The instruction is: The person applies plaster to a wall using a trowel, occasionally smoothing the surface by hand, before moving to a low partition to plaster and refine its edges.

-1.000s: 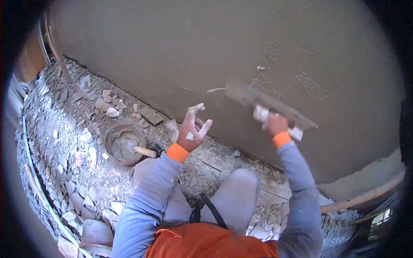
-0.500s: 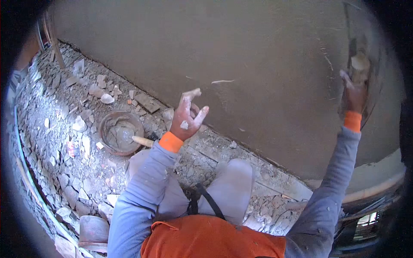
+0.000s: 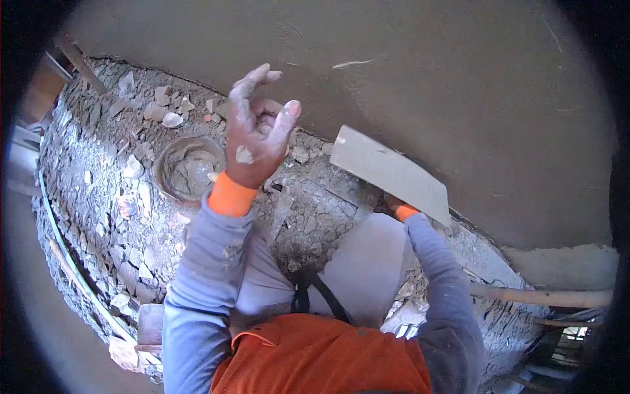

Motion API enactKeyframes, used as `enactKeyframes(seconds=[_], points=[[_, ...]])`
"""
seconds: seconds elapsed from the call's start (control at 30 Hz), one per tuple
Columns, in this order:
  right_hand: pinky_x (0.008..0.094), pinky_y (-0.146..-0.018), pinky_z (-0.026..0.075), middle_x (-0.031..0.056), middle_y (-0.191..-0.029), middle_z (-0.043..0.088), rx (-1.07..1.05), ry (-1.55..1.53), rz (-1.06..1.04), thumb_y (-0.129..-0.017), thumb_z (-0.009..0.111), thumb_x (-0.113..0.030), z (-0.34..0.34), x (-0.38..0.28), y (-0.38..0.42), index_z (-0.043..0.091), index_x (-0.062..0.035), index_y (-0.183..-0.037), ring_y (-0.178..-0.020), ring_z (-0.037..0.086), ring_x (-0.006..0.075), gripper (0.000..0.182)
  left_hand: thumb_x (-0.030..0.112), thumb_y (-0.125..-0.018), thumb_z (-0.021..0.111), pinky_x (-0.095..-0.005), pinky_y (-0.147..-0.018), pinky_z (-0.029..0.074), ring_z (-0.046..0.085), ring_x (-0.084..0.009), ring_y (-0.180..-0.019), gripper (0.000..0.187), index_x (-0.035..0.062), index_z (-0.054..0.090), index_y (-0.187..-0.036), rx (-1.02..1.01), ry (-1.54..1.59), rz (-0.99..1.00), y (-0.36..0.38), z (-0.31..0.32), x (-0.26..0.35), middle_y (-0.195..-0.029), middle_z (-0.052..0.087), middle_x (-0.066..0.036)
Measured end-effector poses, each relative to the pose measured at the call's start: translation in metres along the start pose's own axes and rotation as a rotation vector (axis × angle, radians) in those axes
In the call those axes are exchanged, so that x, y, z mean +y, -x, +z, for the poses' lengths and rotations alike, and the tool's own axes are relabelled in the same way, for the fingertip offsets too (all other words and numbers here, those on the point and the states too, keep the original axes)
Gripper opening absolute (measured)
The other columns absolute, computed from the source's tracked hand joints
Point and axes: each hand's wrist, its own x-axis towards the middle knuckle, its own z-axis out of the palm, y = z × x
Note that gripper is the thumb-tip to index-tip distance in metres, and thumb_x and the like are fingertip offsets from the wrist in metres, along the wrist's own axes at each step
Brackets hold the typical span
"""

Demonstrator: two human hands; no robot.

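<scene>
My left hand (image 3: 257,134) is raised in front of me, fingers loosely bent and apart, with nothing in it. Pale plaster smears its fingers and thumb. Low beside my knee, my right hand (image 3: 396,206) grips a plastering trowel (image 3: 390,171) from behind. The trowel's flat, pale face is turned up toward me, and it hides most of that hand's fingers. Behind the trowel rises the wall (image 3: 459,85), coated in smooth grey-brown plaster with a few light marks. Left of my left wrist, a round bowl (image 3: 162,172) holds wet grey mortar.
Broken rubble (image 3: 111,203) covers the ground along the wall's foot. A wooden pole (image 3: 82,65) leans at the far left. Another pole (image 3: 545,295) lies at the right. A reddish container (image 3: 150,322) stands at lower left, near a long pale strip (image 3: 65,262).
My right hand has brought the trowel down off the wall, leftward to my knee, turning its face up. My left hand has moved up and left. The view has shifted slightly.
</scene>
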Motion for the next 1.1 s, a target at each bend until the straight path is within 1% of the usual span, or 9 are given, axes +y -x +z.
enactKeyframes(seconds=[0.27,0.33,0.4,0.47,0.63,0.77,0.9,0.97,1.1], points=[[0.0452,-0.101,0.037,0.0182,-0.127,0.052,0.005,0.011,0.115,-0.085,0.047,-0.030,0.074,0.014,-0.043,0.053,-0.0075,-0.123,-0.118,0.049,0.0350,0.045,0.000,-0.082,0.064,-0.0218,-0.063,0.048,0.059,-0.0120,-0.075,0.059,0.0016,0.033,-0.132,-0.037,-0.158,0.093,0.010,-0.001,0.022,-0.121,0.049,-0.016],[0.0453,-0.099,0.040,0.0222,-0.125,0.053,0.086,0.119,0.083,-0.080,0.054,-0.025,0.049,0.016,-0.057,0.055,-0.0047,-0.120,-0.116,0.051,0.0359,0.045,0.001,-0.081,0.064,-0.0214,-0.062,0.048,0.059,-0.0120,-0.075,0.059,0.0015,0.033,-0.132,-0.043,-0.141,0.079,0.011,0.004,0.021,-0.121,0.049,-0.016],[0.0451,-0.091,0.046,0.0235,-0.112,0.060,-0.243,0.077,0.144,-0.073,0.061,-0.023,-0.049,-0.010,-0.049,0.062,-0.0026,-0.107,-0.105,0.058,0.0374,0.039,0.001,-0.081,0.064,-0.0208,-0.061,0.047,0.059,-0.0115,-0.074,0.059,0.0013,0.033,-0.132,-0.050,-0.106,0.069,0.012,0.011,0.015,-0.121,0.049,-0.015],[0.0456,-0.083,0.050,0.0214,-0.094,0.065,-0.130,0.088,0.123,-0.068,0.066,-0.025,-0.093,-0.006,-0.050,0.065,-0.0022,-0.092,-0.090,0.063,0.0384,0.033,0.001,-0.081,0.065,-0.0207,-0.061,0.047,0.059,-0.0114,-0.073,0.059,0.0012,0.033,-0.131,-0.064,-0.099,0.049,0.012,0.012,0.009,-0.121,0.049,-0.015],[0.0450,-0.071,0.050,0.0198,-0.086,0.065,0.181,-0.037,0.156,-0.066,0.064,-0.017,-0.225,0.004,-0.019,0.064,-0.0050,-0.096,-0.085,0.062,0.0376,0.032,0.002,-0.082,0.064,-0.0215,-0.060,0.050,0.059,-0.0114,-0.072,0.058,0.0008,0.033,-0.131,-0.060,-0.046,-0.013,0.007,0.010,-0.019,-0.120,0.049,-0.014],[0.0380,-0.065,0.050,0.0120,-0.081,0.065,0.598,0.349,-0.454,-0.078,0.064,-0.012,-0.267,0.016,-0.007,0.064,-0.0041,-0.091,-0.071,0.063,0.0259,0.015,0.002,-0.083,0.064,-0.0202,-0.058,0.049,0.057,-0.0094,-0.071,0.057,0.0008,0.034,-0.131,0.060,0.060,-0.029,-0.007,-0.001,-0.040,-0.118,0.049,-0.014],[0.0314,-0.070,0.049,0.0045,-0.080,0.063,0.462,-0.909,-0.100,-0.078,0.071,-0.015,-0.246,-0.073,-0.019,0.065,-0.0058,-0.088,-0.073,0.060,0.0146,0.014,0.004,-0.083,0.065,-0.0188,-0.056,0.046,0.055,-0.0069,-0.070,0.057,0.0006,0.034,-0.131,0.160,0.035,-0.074,-0.020,-0.019,-0.052,-0.118,0.049,-0.012],[0.0280,-0.070,0.046,-0.0027,-0.081,0.061,0.411,-0.829,-0.279,-0.076,0.073,-0.012,-0.215,-0.112,-0.043,0.063,-0.0052,-0.087,-0.073,0.055,0.0088,0.016,0.005,-0.083,0.065,-0.0184,-0.054,0.044,0.053,-0.0059,-0.066,0.057,0.0012,0.034,-0.131,0.204,0.008,-0.057,-0.025,-0.026,-0.060,-0.117,0.049,-0.011],[0.0293,-0.066,0.046,-0.0005,-0.081,0.063,0.308,-1.176,-0.184,-0.070,0.079,-0.013,-0.130,-0.172,-0.120,0.063,-0.0055,-0.085,-0.071,0.056,0.0113,0.023,0.007,-0.084,0.064,-0.0201,-0.058,0.047,0.057,-0.0081,-0.069,0.057,0.0024,0.033,-0.131,0.203,-0.066,-0.052,-0.027,-0.029,-0.058,-0.118,0.049,-0.010]])
